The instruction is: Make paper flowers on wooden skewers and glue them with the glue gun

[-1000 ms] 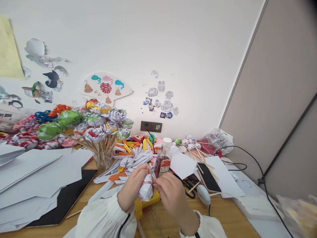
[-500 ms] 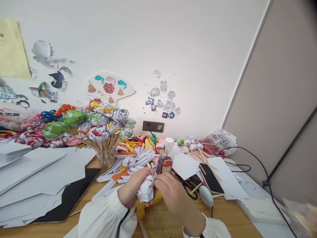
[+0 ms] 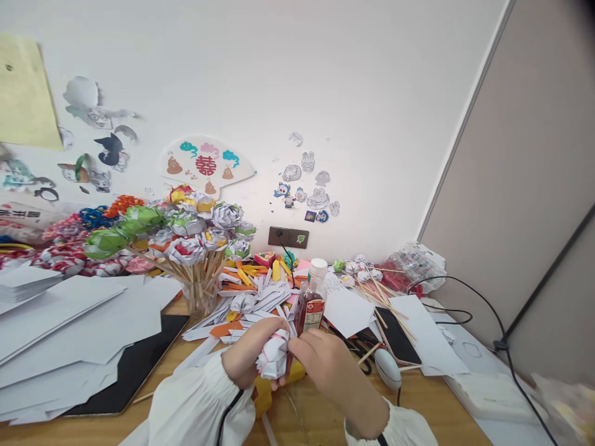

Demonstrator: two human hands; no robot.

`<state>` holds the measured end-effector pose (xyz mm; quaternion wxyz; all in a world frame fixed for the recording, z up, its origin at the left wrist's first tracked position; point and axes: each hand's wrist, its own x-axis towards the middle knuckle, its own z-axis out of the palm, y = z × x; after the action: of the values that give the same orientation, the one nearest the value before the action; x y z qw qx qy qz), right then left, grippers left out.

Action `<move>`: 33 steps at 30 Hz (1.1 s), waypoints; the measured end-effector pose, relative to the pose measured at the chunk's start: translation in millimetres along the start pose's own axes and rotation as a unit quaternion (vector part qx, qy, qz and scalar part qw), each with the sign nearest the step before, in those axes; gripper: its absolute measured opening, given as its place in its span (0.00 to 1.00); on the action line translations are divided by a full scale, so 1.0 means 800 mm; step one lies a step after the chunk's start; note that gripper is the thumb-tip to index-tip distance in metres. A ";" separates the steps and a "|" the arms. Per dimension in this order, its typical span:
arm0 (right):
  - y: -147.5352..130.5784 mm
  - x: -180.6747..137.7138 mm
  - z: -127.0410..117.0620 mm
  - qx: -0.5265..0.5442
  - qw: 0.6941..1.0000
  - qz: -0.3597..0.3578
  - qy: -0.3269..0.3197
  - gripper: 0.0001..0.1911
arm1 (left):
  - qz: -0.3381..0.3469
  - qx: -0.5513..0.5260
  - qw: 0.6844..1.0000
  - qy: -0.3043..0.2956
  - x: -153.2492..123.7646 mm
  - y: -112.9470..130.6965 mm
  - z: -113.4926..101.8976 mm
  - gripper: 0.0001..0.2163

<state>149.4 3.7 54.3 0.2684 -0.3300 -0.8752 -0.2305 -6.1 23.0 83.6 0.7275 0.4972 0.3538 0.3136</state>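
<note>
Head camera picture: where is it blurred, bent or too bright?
In the head view, the bottom right corner is smeared, so the pale bag there is unreadable; the wall corner line leans strongly, a wide-lens effect; the wall is brightest near the stickers; both hands, left hand and right hand, and the folded paper stay fairly sharp.

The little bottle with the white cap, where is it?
In the head view the bottle stands upright on the desk just behind the right hand, right of the paper strips and left of the phone.

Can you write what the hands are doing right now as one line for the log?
left hand: holds paper flower | right hand: pinches it | bottle behind | desk
</note>
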 end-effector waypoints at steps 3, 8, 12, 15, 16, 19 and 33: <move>0.001 0.001 -0.007 -0.022 0.999 -0.031 0.008 0.14 | -0.028 -0.002 1.000 -0.012 0.002 -0.003 -0.001 0.11; 0.001 -0.004 -0.015 -0.054 0.994 -0.088 0.030 0.10 | -0.069 -0.012 0.997 -0.029 0.007 -0.006 -0.002 0.11; 0.002 -0.007 -0.025 -0.077 0.980 -0.158 0.094 0.10 | -0.121 -0.014 0.991 -0.049 0.012 -0.011 -0.001 0.12; 0.002 -0.006 -0.032 -0.082 0.967 -0.213 0.111 0.12 | -0.140 -0.019 0.989 -0.048 0.014 -0.014 0.001 0.12; 0.001 -0.006 -0.033 -0.084 0.966 -0.217 0.109 0.12 | -0.138 -0.022 0.989 -0.043 0.015 -0.014 0.001 0.12; -0.003 -0.005 -0.026 -0.079 0.976 -0.179 0.100 0.12 | -0.106 -0.030 0.994 -0.021 0.015 -0.013 0.001 0.10; -0.009 -0.007 0.005 0.200 0.974 0.066 0.084 0.17 | 0.099 -0.013 0.995 0.031 0.005 -0.004 0.004 0.05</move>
<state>146.7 -1.4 46.2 0.4157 -0.3064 -0.8542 -0.0595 -0.8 23.3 80.6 0.6881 0.5102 0.3209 0.4040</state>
